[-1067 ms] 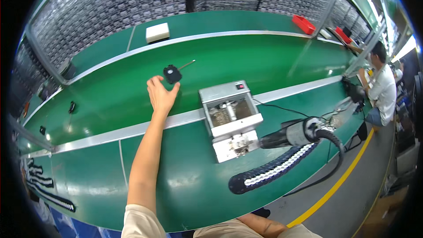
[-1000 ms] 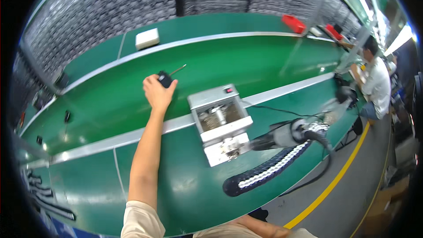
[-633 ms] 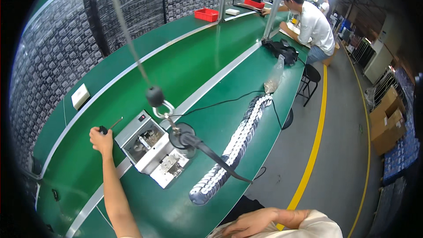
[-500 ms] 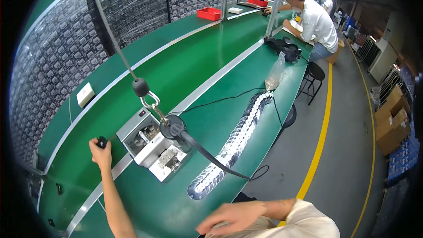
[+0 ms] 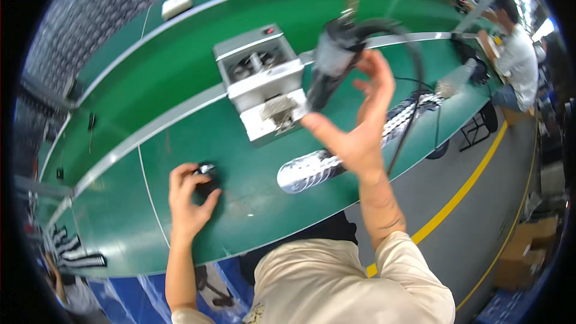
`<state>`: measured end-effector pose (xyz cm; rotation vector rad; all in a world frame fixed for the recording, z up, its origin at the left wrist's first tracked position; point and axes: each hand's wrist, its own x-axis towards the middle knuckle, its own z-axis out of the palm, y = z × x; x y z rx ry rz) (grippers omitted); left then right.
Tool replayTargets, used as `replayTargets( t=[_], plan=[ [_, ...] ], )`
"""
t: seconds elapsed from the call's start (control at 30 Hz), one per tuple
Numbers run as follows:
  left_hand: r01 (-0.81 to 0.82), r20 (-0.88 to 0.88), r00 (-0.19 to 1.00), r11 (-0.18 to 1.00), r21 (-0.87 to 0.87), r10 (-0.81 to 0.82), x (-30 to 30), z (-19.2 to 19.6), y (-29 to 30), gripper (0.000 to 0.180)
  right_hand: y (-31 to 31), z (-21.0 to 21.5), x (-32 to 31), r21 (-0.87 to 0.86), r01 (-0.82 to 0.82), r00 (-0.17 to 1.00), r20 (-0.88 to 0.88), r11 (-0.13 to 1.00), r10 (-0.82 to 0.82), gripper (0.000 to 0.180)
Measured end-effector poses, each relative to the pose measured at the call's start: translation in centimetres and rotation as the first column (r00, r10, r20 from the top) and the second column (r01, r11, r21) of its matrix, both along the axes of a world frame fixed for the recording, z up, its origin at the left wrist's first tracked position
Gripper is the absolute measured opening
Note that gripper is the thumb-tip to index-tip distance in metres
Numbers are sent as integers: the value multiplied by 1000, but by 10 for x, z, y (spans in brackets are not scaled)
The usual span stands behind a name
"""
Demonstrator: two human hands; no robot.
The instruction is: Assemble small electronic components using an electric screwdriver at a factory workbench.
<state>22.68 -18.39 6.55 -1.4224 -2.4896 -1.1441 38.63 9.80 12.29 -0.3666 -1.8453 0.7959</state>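
My left hand curls its fingers and thumb around a small black rounded part, low over the green bench. Above the bench hangs a black and grey electric screwdriver on a metal hook, somewhat blurred. My right hand is beside it, thumb and fingers spread apart; no grip on the tool shows. Left of the screwdriver stands a grey screw feeder with an open top and a small metal block at its front. A long row of overlapping black and white parts lies behind my right wrist.
A clear bag of small pieces lies at the row's far end. A white box rests on the back shelf. Striped black and white parts lie at the far left. A person in white sits at the bench's far right.
My left hand has brought the black part back from beyond the feeder to the near bench. My right hand has risen from my lap to the screwdriver, and my view has turned left.
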Motion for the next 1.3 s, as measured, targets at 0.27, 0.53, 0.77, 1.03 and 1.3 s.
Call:
replayTargets(
  t=[0.27,0.53,0.77,1.03,1.3],
  plan=[
    [450,101,883,889,86,-458,45,-6,54,29,11,4,-34,-174,-332,943,-71,927,325,87],
    [518,118,840,848,112,-529,54,-23,71,30,11,6,-39,-194,-419,908,-71,887,413,90],
    [532,103,835,841,97,-540,53,-25,76,32,13,0,-48,-203,-470,881,-173,859,441,77],
    [575,53,817,818,20,-575,48,-18,82,34,24,-1,-37,-175,-425,900,-180,888,396,57],
    [537,46,843,844,4,-536,48,-20,82,39,22,12,-28,-166,-578,804,-278,799,525,76]
  ],
)
